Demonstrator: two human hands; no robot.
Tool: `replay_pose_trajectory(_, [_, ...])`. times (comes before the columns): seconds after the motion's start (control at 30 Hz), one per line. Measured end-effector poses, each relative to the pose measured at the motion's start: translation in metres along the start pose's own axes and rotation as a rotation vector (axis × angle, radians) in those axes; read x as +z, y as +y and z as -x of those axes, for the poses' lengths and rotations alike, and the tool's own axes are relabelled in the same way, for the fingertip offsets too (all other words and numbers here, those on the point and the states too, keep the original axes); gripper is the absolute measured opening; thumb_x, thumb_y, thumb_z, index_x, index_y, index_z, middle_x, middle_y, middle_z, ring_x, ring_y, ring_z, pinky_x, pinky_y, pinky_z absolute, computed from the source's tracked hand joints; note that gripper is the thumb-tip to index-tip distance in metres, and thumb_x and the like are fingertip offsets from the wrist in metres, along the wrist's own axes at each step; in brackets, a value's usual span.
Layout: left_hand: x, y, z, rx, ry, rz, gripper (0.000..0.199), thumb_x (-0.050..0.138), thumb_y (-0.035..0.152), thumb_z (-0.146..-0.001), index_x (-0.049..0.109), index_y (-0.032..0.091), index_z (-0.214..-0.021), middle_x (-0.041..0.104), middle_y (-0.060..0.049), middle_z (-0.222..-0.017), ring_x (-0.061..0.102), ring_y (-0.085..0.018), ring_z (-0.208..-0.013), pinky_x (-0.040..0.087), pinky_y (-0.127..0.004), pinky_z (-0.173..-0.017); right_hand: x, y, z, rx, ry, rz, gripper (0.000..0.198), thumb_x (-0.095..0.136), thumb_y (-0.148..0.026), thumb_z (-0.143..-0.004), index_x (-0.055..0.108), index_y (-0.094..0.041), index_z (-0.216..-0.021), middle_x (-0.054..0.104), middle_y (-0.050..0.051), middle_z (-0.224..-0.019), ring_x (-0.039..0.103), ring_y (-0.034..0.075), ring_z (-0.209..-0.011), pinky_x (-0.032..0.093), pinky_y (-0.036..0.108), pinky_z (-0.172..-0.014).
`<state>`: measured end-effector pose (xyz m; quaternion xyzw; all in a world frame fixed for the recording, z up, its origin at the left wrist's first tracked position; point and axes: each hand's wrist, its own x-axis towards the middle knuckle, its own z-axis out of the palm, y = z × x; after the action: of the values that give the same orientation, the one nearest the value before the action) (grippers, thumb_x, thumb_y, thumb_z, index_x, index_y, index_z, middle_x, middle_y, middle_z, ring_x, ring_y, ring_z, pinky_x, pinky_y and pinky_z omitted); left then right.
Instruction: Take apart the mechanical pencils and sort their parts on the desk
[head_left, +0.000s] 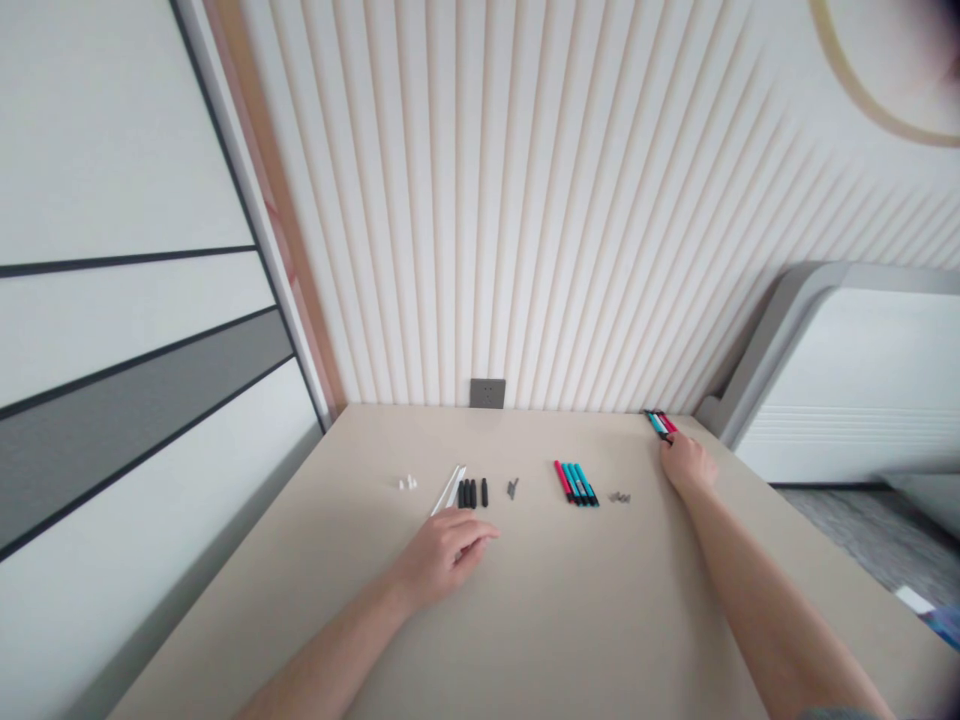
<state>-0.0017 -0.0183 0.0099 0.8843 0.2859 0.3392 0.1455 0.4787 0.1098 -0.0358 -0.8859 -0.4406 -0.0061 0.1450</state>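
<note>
Beige tabletop (555, 600). Left to right: small white pieces (412, 483), white sticks (445, 491), black tubes (472, 493), grey bits (512, 489), red and teal barrels (578, 485), small metallic parts (619, 497); far right, coloured pens (660, 424).

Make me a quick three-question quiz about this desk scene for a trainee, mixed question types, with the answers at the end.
1. True or false: the right hand is at the red, teal and white pens near the far right corner of the desk.
2. In the separate row of red and teal pen barrels, which colour is leftmost in the picture?
3. Which lies nearest the left hand?
a) the wall socket
b) the short black tubes
c) the small white pieces

Key: 1. True. 2. Red. 3. b.
</note>
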Motion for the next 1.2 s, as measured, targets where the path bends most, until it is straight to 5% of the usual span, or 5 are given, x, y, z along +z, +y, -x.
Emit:
replay_pose_trajectory(0.5, [-0.006,-0.009,0.001,-0.111,0.009,-0.129,0.021,0.047,0.019,-0.093,0.067,0.021,-0.099,0.069,-0.003,-0.085,0.062,-0.016,-0.082,0.047,-0.028,-0.080,-0.016,-0.013,0.017,-0.115,0.034,-0.034,0.039,0.043,-0.033,-0.090,0.060,-0.020,-0.123,0.065,0.016,-0.112,0.063,0.029,-0.099,0.046,0.037,-0.075])
replay_pose_trajectory(0.7, [-0.019,-0.024,0.001,-0.283,0.201,-0.202,0.020,0.046,0.020,-0.092,0.066,0.021,-0.098,0.069,-0.004,-0.093,0.062,-0.018,-0.089,0.047,-0.030,-0.082,-0.045,-0.068,0.081,-0.433,0.191,-0.250,0.034,0.041,-0.030,-0.091,0.062,-0.020,-0.116,0.069,0.008,-0.100,0.063,0.021,-0.087,0.043,0.030,-0.073])
replay_pose_trajectory(0.87, [-0.027,-0.037,0.006,-0.391,0.267,-0.225,0.021,0.046,0.022,-0.090,0.064,0.019,-0.100,0.069,-0.005,-0.094,0.062,-0.018,-0.085,0.048,-0.031,-0.079,-0.051,-0.121,0.156,-0.669,0.135,-0.262,0.031,0.039,-0.024,-0.092,0.066,-0.021,-0.107,0.068,0.007,-0.104,0.061,0.019,-0.092,0.040,0.028,-0.079])
replay_pose_trajectory(1.0, [-0.024,-0.043,0.010,-0.439,0.211,-0.226,0.020,0.046,0.023,-0.088,0.065,0.020,-0.095,0.069,-0.005,-0.091,0.062,-0.018,-0.083,0.048,-0.029,-0.077,-0.037,-0.141,0.193,-0.649,0.057,-0.044,0.026,0.044,-0.021,-0.092,0.070,-0.020,-0.099,0.068,0.010,-0.100,0.059,0.021,-0.097,0.037,0.030,-0.082])
replay_pose_trajectory(1.2, [-0.020,-0.042,0.010,-0.416,0.145,-0.209,0.022,0.045,0.023,-0.089,0.066,0.020,-0.094,0.068,-0.005,-0.089,0.061,-0.019,-0.085,0.047,-0.029,-0.078,-0.024,-0.130,0.206,-0.660,0.106,0.055,0.028,0.041,-0.023,-0.095,0.068,-0.018,-0.096,0.067,0.013,-0.096,0.058,0.024,-0.094,0.035,0.035,-0.079])
